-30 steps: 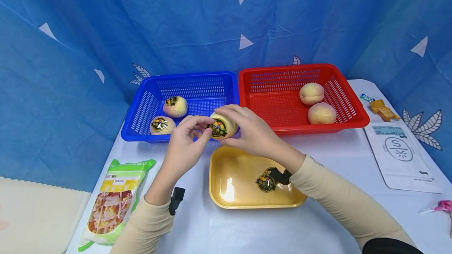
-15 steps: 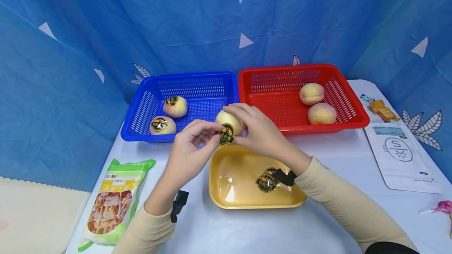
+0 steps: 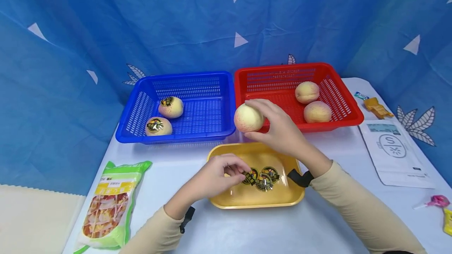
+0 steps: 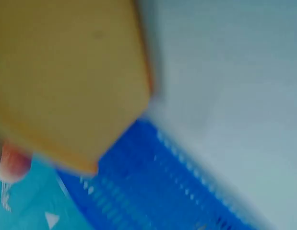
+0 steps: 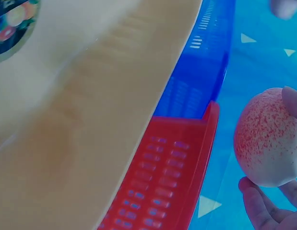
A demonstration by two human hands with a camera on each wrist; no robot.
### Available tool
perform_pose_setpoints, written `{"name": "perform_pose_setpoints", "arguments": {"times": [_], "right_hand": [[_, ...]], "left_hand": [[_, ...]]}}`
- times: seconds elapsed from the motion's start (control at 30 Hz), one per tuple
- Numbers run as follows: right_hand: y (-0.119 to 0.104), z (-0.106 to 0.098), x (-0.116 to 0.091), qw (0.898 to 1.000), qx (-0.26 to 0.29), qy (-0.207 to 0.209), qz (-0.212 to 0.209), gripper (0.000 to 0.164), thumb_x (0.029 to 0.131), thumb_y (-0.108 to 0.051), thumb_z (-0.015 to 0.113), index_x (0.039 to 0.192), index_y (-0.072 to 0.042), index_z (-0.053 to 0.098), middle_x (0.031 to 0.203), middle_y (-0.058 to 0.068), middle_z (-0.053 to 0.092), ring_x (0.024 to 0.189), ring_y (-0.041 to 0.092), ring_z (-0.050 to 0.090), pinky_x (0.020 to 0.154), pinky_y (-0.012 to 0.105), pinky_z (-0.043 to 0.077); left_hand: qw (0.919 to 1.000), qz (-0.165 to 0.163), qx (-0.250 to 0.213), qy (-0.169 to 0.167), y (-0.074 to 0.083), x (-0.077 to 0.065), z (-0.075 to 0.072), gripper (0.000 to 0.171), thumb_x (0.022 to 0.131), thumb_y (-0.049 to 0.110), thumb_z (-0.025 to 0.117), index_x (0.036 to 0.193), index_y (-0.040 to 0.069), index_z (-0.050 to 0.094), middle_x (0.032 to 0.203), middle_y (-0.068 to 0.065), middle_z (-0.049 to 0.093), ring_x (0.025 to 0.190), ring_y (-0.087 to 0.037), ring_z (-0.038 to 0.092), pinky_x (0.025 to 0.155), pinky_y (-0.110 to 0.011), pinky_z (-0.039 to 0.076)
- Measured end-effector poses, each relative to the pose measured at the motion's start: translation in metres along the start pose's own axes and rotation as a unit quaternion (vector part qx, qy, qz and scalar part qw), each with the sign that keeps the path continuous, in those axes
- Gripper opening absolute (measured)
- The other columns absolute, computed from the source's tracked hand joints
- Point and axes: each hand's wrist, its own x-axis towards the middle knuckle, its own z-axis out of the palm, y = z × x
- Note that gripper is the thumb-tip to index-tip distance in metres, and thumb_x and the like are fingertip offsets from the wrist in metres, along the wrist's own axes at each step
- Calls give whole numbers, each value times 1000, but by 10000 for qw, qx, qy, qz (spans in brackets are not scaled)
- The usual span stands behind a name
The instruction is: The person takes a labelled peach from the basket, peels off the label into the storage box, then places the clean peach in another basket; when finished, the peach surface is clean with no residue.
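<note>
My right hand grips a pale yellow peach with red speckles above the front edge of the red basket. No label shows on this peach's visible side; the right wrist view shows the same speckled peach between fingers and thumb. Low over the gold tray, my left hand pinches a round black sticker between thumb and fingertips. Two similar black stickers lie overlapping on the tray floor just right of it. The left wrist view is blurred and does not show the sticker.
In the blue basket sit two peaches with black stickers. Two plain peaches lie in the red basket. A green food packet is at left; a white pouch, wrappers and a lollipop are at right.
The sticker has come off the peach; my left hand has carried it down to the tray. My right hand has moved the peach rightward, toward the red basket.
</note>
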Motion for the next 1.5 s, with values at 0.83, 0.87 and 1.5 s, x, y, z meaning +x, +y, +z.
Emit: {"name": "perform_pose_setpoints", "arguments": {"times": [0.83,0.87,1.5], "right_hand": [[17,-10,-16,9992,153,252,269,74,78,-22,86,143,-20,51,140,3,54,125,21,55,99,45,54],[18,-11,-16,9991,145,266,293,74,77,-22,86,143,-21,51,140,2,54,124,21,55,99,45,54],[66,-43,-9,9912,168,402,1250,78,79,-26,84,146,-17,45,143,7,51,122,25,52,99,53,51]], "left_hand": [[9538,390,2843,-889,-16,27,40,29,89,11,71,118,13,73,109,3,67,104,-12,56,96,-23,47],[9524,407,2874,-934,-15,27,40,30,89,12,71,119,13,73,109,3,66,105,-12,55,96,-23,47],[9472,528,2445,2004,-6,62,-19,43,95,21,64,135,4,59,139,-13,52,131,-29,45,112,-44,42]]}}
